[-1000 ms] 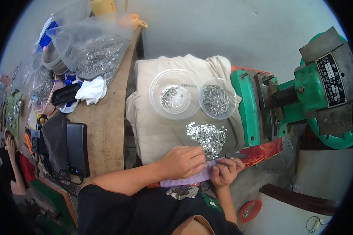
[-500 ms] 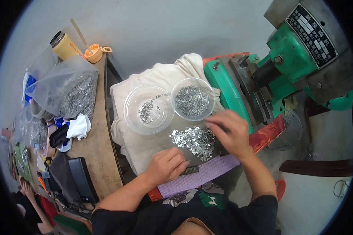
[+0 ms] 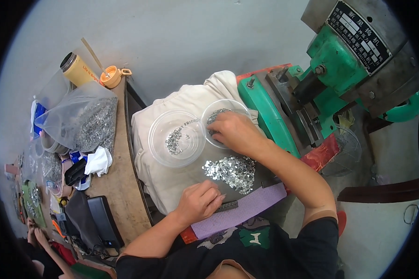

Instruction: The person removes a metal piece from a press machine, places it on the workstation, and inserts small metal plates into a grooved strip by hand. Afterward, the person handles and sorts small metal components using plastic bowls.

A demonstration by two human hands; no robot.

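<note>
My right hand (image 3: 237,132) reaches into the right clear plastic tub (image 3: 228,102), its curled fingers down among small silvery metal pins (image 3: 212,117). The fingertips and anything between them are hidden. Nearer my body, my left hand (image 3: 198,202) is closed in a pinch beside a short dark ridged strip (image 3: 226,206); what it holds, if anything, is too small to make out. Between the hands lies a loose pile of shiny flat metal bits (image 3: 233,173). To the left, another clear tub (image 3: 159,156) contains a small heap of tiny metal pieces (image 3: 174,142).
Beige cloth (image 3: 146,125) lies under the tubs, with a purple mat (image 3: 256,204) along the near edge. A green press (image 3: 270,114) stands at the right. The wooden table (image 3: 125,186) at the left carries a bag of metal parts (image 3: 95,123) and a yellow bottle (image 3: 77,69).
My right hand has moved from the near side of the pile up and left into the right tub. My left hand stays pinched by the dark strip. The whole view has shifted slightly.
</note>
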